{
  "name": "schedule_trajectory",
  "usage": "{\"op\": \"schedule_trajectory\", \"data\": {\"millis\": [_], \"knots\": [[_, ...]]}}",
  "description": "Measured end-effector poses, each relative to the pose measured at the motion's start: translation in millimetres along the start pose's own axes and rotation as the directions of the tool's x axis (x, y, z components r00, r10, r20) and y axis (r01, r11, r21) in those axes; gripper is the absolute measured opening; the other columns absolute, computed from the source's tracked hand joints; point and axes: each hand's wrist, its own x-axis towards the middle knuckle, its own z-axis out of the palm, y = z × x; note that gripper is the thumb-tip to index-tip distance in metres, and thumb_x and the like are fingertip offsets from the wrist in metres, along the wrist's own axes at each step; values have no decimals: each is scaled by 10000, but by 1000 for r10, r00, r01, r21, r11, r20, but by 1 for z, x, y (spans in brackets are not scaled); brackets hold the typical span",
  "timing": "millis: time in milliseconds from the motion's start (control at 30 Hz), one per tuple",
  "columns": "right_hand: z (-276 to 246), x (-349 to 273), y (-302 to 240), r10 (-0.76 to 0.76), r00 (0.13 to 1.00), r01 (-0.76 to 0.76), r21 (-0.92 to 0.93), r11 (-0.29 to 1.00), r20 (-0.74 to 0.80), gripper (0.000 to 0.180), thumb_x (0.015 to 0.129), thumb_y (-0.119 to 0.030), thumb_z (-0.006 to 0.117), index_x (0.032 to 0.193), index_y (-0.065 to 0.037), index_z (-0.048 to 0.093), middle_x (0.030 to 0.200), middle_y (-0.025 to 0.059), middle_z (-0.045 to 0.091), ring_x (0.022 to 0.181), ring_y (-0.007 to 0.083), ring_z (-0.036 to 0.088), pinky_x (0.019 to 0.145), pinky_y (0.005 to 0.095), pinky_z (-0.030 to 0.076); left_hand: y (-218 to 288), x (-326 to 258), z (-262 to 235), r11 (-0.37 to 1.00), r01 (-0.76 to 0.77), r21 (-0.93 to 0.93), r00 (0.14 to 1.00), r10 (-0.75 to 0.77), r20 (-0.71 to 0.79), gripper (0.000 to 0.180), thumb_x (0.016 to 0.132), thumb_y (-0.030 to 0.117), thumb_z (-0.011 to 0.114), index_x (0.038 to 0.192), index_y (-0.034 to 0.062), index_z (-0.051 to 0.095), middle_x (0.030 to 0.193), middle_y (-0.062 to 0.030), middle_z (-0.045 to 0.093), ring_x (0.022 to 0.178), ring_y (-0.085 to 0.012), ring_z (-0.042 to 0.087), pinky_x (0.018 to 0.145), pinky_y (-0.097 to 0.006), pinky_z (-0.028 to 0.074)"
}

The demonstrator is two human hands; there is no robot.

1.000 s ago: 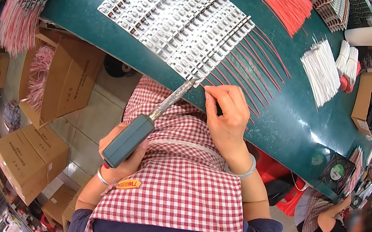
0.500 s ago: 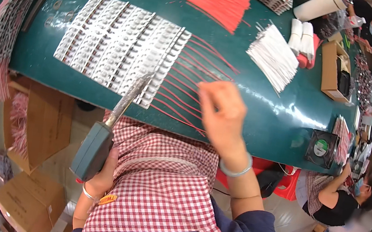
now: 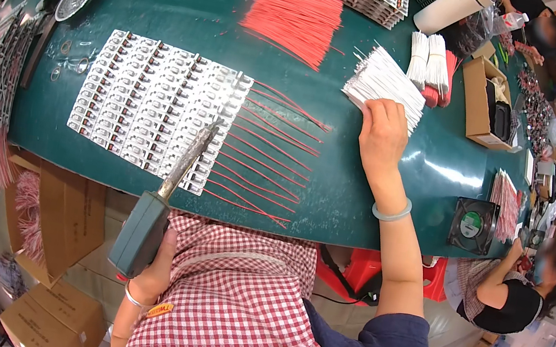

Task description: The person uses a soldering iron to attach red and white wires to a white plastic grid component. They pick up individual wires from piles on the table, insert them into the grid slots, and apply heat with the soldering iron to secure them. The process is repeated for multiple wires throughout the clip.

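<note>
White thin straight wires (image 3: 385,80) now meet the right hand (image 3: 383,138), moved off thin red wires (image 3: 268,151), grip unclear, suggesting a colour switch; left hand (image 3: 157,269) grips grey-green soldering iron (image 3: 142,232).

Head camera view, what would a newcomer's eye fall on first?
Probably the bright red wires, piled toward the far side of the green table. Next, the silvery panel of small parts, lying flat left of centre. Then the blue-grey tool in the left hand, while the right hand is at the white wires right of centre.
</note>
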Motion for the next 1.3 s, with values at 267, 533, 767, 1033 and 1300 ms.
{"op": "schedule_trajectory", "data": {"millis": [267,533,767,1033,1300], "knots": [[-3,6,6,-46,999,46,13,999,12,195,756,48,669,919,-56,646,869,70,575,830,260,574,688,380,484,9,10,3,975,169,-147,983,-155,102,307,909,-14,656,1212,-40,617,1088,-108,655,902,-182,601,788,-306,479],[-39,46,-21,-179,973,187,-45,981,143,240,709,72,623,919,-43,649,901,80,554,832,253,569,672,361,505,14,23,13,978,115,-173,993,-119,-15,370,867,-116,624,1227,-34,600,904,-67,618,598,-85,498,512,-238,410],[-43,94,-64,-442,801,556,-227,800,403,151,651,-94,695,779,-51,628,806,59,549,821,214,558,647,304,468,20,25,0,920,280,-273,960,-277,50,339,915,-1,651,1248,-34,600,1173,-113,653,1039,-192,612,887,-323,496],[-10,99,-99,-385,564,654,-110,749,730,102,599,-80,710,696,-62,688,732,71,572,810,221,576,651,291,493,22,31,6,982,168,-90,986,-169,-4,391,866,-112,619,1248,-33,594,1012,-83,629,660,-92,523,573,-255,448],[-10,90,-85,-462,810,460,97,883,362,217,676,-52,688,890,-36,718,850,89,622,804,248,595,620,310,501,33,54,13,948,227,-223,973,-230,12,383,842,-118,633,1217,-48,597,998,-104,636,634,-109,551,535,-252,449]]}}
